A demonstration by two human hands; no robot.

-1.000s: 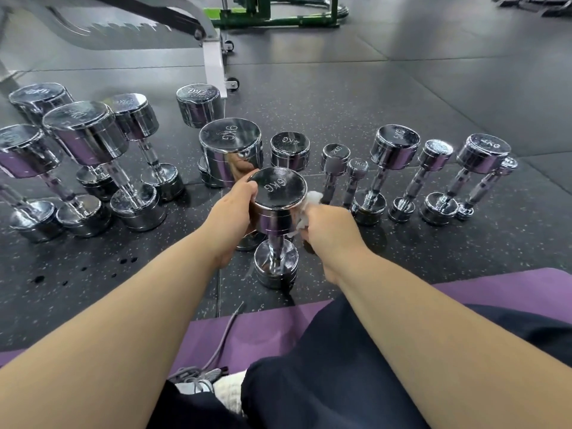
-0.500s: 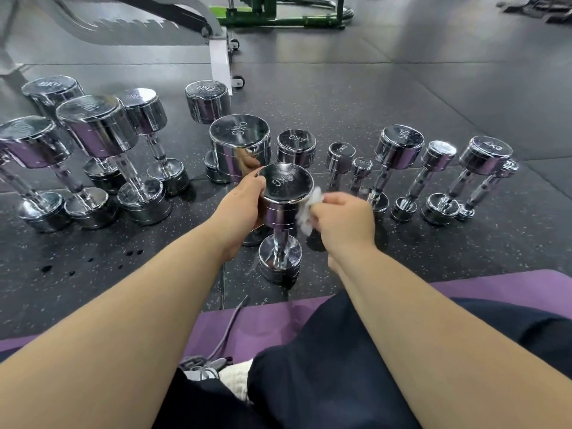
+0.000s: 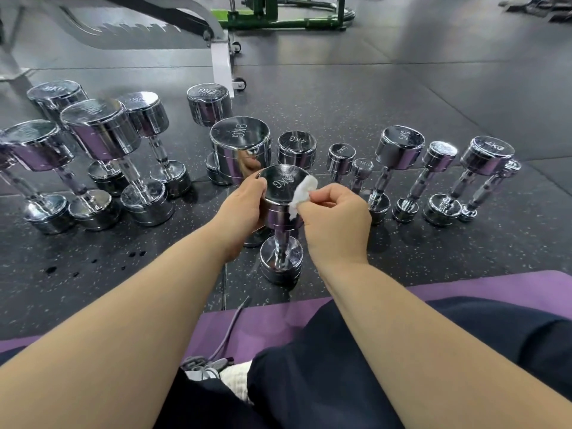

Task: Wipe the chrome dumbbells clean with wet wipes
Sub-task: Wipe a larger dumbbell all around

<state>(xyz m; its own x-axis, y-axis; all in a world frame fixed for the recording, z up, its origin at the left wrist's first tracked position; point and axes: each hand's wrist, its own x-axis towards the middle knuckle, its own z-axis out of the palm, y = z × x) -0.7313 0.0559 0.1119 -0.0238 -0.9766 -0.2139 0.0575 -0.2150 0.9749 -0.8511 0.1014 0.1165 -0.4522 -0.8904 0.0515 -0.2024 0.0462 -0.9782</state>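
Head view: the 6KG dumbbell stands upright on the floor just beyond the purple mat. The left hand grips its upper head; the right hand pinches a white wet wipe against that head's rim. Further chrome dumbbells stand farther from the mat.

This is a gym, most likely its free-weights corner. Dark speckled rubber tiles cover the floor, and many chrome dumbbells stand on end there in loose rows, their top faces stamped with weights in kilograms. Behind them is an adjustable bench with a notched rail and small wheels on its white leg. A green metal frame beyond it may be a weight machine, and a purple exercise mat lies along the near edge.
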